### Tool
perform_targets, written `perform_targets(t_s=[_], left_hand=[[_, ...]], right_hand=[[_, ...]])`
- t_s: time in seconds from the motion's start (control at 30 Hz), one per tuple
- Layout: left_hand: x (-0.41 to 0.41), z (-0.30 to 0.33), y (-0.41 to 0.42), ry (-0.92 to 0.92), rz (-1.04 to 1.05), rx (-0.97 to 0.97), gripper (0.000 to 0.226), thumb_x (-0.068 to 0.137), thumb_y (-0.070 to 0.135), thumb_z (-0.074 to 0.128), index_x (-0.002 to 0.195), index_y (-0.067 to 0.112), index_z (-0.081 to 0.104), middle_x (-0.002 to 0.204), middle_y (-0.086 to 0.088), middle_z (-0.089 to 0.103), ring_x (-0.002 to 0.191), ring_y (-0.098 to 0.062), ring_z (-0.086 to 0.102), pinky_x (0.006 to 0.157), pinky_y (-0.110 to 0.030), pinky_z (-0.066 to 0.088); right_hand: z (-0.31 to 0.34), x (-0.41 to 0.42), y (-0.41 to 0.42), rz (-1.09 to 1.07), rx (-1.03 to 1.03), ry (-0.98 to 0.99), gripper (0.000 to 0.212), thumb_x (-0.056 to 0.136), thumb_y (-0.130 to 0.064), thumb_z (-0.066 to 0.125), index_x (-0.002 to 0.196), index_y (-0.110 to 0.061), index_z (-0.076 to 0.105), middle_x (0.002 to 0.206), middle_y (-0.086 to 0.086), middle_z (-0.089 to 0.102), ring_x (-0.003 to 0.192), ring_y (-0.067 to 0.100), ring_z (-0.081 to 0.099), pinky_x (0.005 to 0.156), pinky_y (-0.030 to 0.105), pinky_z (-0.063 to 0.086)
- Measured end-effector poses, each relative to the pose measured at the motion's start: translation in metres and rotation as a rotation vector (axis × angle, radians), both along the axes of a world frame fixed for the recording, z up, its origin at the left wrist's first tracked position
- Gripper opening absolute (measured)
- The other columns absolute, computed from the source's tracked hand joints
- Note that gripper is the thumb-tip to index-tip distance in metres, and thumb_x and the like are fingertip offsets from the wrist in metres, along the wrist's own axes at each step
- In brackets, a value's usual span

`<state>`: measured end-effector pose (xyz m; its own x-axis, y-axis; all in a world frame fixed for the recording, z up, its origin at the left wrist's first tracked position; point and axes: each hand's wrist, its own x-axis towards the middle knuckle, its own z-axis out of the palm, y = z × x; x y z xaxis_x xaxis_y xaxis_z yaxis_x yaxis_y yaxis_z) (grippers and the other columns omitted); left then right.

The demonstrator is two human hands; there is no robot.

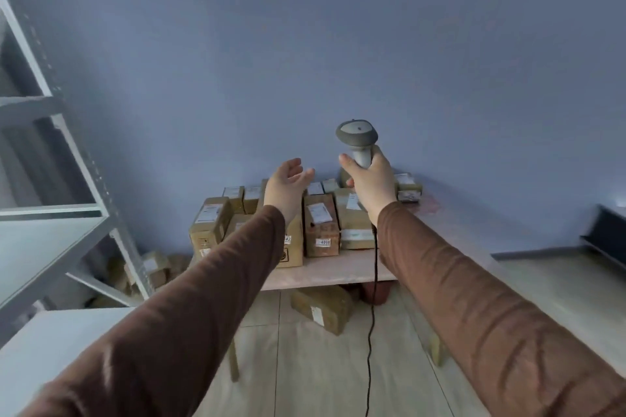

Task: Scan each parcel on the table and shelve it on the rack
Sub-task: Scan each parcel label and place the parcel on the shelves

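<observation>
Parcels, brown taped cardboard boxes with white labels [321, 228], sit packed together on the pale wooden table [338, 269] against the blue wall. I'd guess they're stiff and mostly light, though the tape could be slick, so I'd grab one by its two side faces near the middle, not by a label. Going left to right: the grey metal rack [67, 213] stands just beside the table, my left hand [286, 188] hovers over the boxes with fingers spread and loose, holding nothing, and my right hand [371, 183] is wrapped round the handle of the grey corded barcode scanner [357, 139], held upright above the pile.
</observation>
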<state>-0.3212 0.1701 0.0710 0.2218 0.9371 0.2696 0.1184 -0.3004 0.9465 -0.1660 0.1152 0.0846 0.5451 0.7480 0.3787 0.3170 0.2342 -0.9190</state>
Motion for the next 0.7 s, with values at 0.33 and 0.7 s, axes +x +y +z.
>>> perform_targets(t_s=[0.33,0.7], left_hand=[[0.126,-0.063,0.091,0.089,-0.092,-0.114,0.041,0.102,0.024,0.064,0.138,0.004,0.059,0.133,-0.01,0.067,0.113,-0.018,0.065,0.092,-0.023,0.045],[0.214,-0.167,0.25,0.237,-0.129,-0.283,0.05,0.103,0.033,0.061,0.147,0.011,0.052,0.141,-0.01,0.061,0.12,-0.024,0.06,0.099,-0.035,0.049]], right_hand=[[-0.068,0.141,0.072,-0.09,-0.112,-0.008,0.026,0.093,-0.036,0.073,0.108,-0.018,0.062,0.091,0.005,0.072,0.065,0.015,0.064,0.059,0.034,0.053],[-0.159,0.249,0.202,-0.193,-0.357,0.003,0.019,0.092,-0.044,0.07,0.101,-0.031,0.059,0.086,-0.01,0.072,0.051,0.0,0.065,0.061,0.033,0.057]])
